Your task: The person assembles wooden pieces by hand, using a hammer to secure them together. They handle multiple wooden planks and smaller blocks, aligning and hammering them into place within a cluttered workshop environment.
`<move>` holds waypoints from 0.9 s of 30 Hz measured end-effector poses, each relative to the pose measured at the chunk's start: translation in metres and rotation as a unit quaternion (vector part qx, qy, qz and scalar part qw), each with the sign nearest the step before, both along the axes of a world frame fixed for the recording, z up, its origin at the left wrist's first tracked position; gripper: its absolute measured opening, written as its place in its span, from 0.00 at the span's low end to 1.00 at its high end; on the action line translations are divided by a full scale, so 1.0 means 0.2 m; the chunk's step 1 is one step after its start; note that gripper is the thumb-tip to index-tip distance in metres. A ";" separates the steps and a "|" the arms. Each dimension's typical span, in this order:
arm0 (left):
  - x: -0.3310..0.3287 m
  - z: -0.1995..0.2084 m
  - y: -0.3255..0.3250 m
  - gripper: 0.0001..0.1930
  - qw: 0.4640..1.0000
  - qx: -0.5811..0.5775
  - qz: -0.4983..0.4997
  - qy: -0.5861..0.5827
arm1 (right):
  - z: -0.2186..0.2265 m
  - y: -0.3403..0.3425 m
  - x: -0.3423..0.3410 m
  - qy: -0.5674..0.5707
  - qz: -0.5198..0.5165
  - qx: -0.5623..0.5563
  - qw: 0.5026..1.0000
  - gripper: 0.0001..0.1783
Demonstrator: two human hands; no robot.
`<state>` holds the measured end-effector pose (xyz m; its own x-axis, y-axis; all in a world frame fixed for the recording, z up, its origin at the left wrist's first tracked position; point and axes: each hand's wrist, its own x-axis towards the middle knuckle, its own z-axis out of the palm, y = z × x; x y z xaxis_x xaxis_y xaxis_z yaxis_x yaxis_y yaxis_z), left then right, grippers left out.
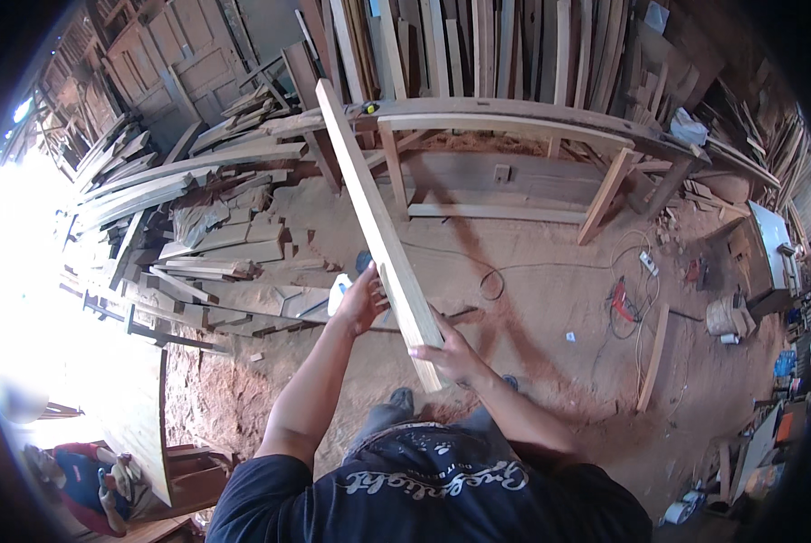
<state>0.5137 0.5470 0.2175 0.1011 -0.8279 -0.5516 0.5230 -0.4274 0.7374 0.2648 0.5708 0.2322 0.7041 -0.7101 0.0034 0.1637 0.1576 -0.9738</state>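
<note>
Right hand [455,358] grips the beam [383,231] near its lower end; left hand [360,303] touches its left edge, closure unclear; forearms [310,389] converge above the floor [537,308]; contents of the bucket [729,319] are indistinct

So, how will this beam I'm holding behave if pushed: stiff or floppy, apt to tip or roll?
The beam is probably stiff: it looks straight, with no clear sag. Its far end may dip, since much of it reaches beyond your left hand and right hand. It seems unlikely to roll, given its flat faces.
</note>
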 end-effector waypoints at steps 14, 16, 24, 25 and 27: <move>0.34 0.09 1.30 0.35 0.978 -0.178 -0.052 0.094 | 0.09 0.68 0.75 -0.080 -0.034 0.116 0.989 0.41; 0.32 0.13 1.43 0.40 0.977 -0.183 -0.051 0.098 | 0.05 0.79 0.78 -0.095 -0.038 0.139 0.985 0.40; 0.43 0.11 1.73 0.46 0.982 -0.155 -0.027 0.102 | 0.09 1.10 0.96 -0.029 -0.064 0.087 0.994 0.46; 0.46 0.10 1.75 0.46 0.981 -0.156 -0.020 0.109 | 0.13 1.13 1.00 -0.033 -0.060 0.113 0.991 0.46; 0.55 0.11 1.79 0.47 0.978 -0.157 -0.008 0.140 | 0.05 1.16 1.13 -0.019 -0.066 0.093 0.993 0.46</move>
